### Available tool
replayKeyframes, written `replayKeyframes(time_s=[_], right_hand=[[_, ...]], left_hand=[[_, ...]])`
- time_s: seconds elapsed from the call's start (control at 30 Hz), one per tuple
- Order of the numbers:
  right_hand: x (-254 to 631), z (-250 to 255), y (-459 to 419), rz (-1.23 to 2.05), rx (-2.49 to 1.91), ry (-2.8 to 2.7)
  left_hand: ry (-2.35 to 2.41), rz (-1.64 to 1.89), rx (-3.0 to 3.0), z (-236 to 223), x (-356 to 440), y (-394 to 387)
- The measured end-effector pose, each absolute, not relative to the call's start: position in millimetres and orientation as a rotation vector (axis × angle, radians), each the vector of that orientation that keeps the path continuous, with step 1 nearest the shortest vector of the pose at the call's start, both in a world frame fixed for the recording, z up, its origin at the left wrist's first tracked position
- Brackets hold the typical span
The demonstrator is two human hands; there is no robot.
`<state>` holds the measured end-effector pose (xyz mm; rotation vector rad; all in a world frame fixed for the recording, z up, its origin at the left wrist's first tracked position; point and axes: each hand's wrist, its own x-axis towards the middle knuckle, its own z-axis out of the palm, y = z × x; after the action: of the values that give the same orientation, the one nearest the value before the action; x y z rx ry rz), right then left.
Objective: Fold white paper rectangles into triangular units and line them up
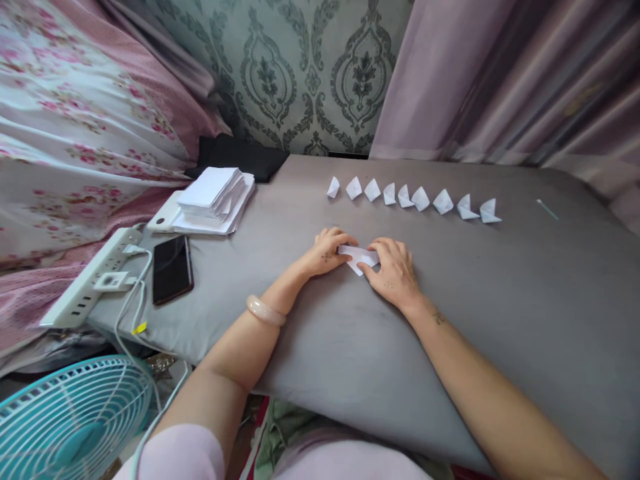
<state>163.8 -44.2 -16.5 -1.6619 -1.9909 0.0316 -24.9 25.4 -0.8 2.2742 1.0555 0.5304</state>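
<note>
A partly folded piece of white paper (358, 258) lies low over the grey cloth-covered table (310, 333), between my two hands. My left hand (327, 253) pinches its left end, thumb in front and fingers behind. At the right end, my right hand (395, 272) grips the paper with thumb and fingers. A pointed flap of the paper hangs toward me between the thumbs. Beyond my hands stands a row of several small folded white paper boats (421, 199), running from the middle toward the right.
To the left lie a stack of white paper sheets (210, 190), a black phone (173, 269) and a white power strip (95, 280) with cables. Behind the stack is a black folded cloth (245, 157). A thin stick (548, 209) lies far right. A turquoise fan (75, 420) stands below the table's left edge.
</note>
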Motion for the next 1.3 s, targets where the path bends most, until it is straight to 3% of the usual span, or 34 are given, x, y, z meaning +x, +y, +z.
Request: replayKeyframes(time_s=[1.3], right_hand=[[158,-13,-48,-0.115,-1.671,-2.018]], left_hand=[[1.037,0.495,2.238,1,-22,21]])
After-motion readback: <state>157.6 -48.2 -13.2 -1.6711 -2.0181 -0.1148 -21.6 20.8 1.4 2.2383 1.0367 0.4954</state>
